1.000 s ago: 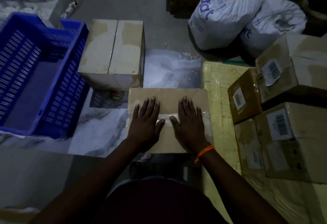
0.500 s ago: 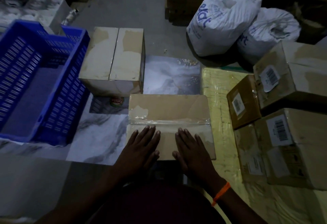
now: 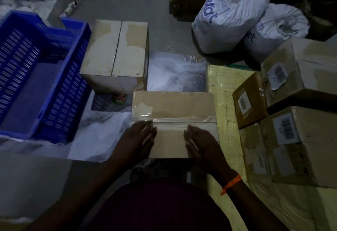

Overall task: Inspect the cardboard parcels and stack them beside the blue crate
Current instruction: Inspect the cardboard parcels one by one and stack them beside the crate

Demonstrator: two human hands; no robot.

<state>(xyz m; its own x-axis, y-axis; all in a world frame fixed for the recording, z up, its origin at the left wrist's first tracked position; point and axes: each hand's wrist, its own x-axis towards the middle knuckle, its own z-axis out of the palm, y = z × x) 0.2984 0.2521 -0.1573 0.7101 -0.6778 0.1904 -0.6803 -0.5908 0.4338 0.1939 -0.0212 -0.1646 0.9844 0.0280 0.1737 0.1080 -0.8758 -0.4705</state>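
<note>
Parcel [image 3: 173, 106] mid-check, left hand [image 3: 138, 139] and right hand [image 3: 201, 145] flat on it, fingers straight, nothing gripped; one box [image 3: 114, 52] by crate [image 3: 73, 77], right-side pile [image 3: 291, 139] pending.

Six cardboard parcels [image 3: 173, 110] are counted: one in the middle, one by the crate, four piled at the right. One blue crate [image 3: 63, 94] is logged. Two white bags [image 3: 226, 21] are tallied. Two hands are seen, left hand [image 3: 135, 139] and right hand [image 3: 202, 145]. One orange wristband [image 3: 230, 184] is noted.

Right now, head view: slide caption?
Left hand and right hand rest on a taped parcel; blue crate to its left, labelled parcels to its right.
</note>
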